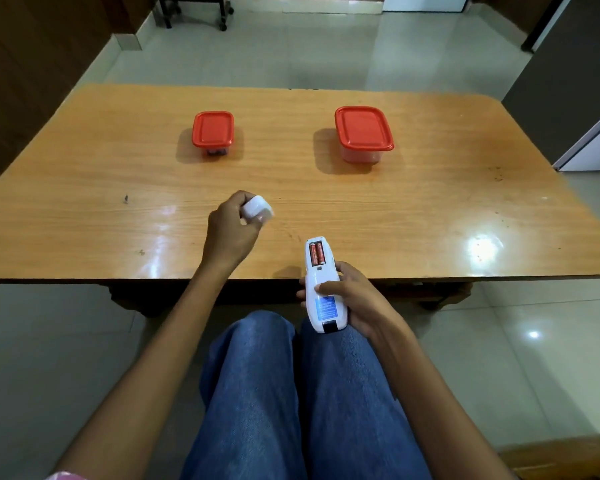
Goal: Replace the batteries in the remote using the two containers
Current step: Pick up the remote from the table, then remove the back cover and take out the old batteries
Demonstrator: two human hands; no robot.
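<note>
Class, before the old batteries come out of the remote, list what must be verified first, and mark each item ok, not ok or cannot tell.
1. Battery cover off, held in left hand: ok.
2. Remote gripped by right hand: ok.
3. Two batteries exposed: ok.
4. Small container open: not ok, lid on.
5. Large container open: not ok, lid on.
6. Which container holds new batteries: cannot tell.

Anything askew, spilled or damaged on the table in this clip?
Nothing stands out. Both containers sit upright with red lids on. The remote is open in the right hand, batteries seated; the left hand holds its cover. The table shows only small marks.
</note>
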